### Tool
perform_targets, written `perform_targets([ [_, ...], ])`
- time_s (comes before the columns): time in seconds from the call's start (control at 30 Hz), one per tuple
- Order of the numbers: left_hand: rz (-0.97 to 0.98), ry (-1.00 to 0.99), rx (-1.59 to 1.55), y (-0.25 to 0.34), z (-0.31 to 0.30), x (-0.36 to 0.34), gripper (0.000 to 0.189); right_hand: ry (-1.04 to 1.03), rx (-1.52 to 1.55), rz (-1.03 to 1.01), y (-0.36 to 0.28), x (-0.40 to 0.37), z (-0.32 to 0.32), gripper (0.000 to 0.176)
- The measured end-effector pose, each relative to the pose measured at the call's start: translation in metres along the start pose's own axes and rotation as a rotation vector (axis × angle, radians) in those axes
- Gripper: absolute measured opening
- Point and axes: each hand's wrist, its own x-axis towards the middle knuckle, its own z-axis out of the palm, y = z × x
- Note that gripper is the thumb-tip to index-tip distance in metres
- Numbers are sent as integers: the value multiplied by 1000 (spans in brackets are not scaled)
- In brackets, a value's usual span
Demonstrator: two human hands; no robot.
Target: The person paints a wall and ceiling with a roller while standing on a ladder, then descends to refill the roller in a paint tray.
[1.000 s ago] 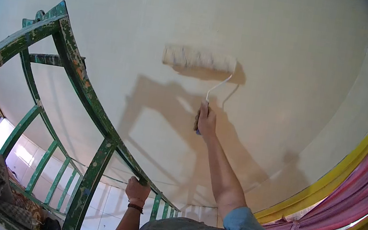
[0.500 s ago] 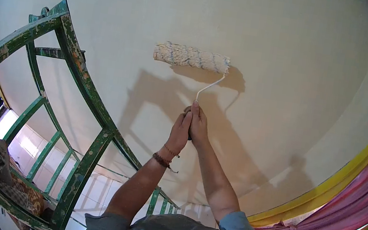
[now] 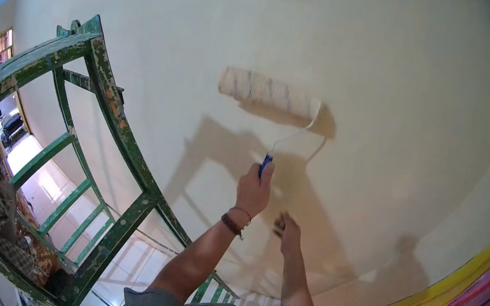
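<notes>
At the pale wall (image 3: 390,111), the paint roller (image 3: 270,92) lies nearly level, its blue handle (image 3: 266,164) gripped by the left hand (image 3: 253,192) alone; uneven pressure could leave streaks. The right hand (image 3: 288,234) is half-curled below, its contents unclear. Leftward, a careless elbow could knock the green frame (image 3: 112,248).

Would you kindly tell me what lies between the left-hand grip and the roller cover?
The head view shows the blue handle tip and pale wire frame.
</notes>
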Motion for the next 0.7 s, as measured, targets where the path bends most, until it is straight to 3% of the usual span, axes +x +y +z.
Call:
perform_targets([
  [0.1, -18, -33, -162, 52, -7, 35, 51, 73, -159, 253, 66, -16, -36, 23],
  [0.17, 128, 88, -209, 78, 6, 70, 52, 68, -185, 379, 119, -23, -59, 22],
  [0.23, -32, -54, -389, 140, -17, 102, 54, 113, -224, 527, 155, -32, -78, 22],
  [0.3, 70, -39, -364, 170, -42, 149, 55, 138, -233, 585, 167, -45, -94, 22],
  [0.43, -12, -125, -322, 206, -97, 197, 54, 126, -292, 634, 200, -53, -125, 25],
  [0.5, -14, -139, -269, 184, -96, 195, 56, 167, -295, 689, 214, -51, -132, 26],
  [0.57, 172, -83, -171, 136, -83, 179, 58, 138, -325, 669, 215, -48, -136, 26],
  [0.67, 25, -112, -55, 44, -60, 110, 52, 105, -309, 632, 225, -43, -138, 26],
  [0.7, 117, -6, 4, 14, -48, 75, 49, 106, -308, 637, 227, -43, -138, 26],
])
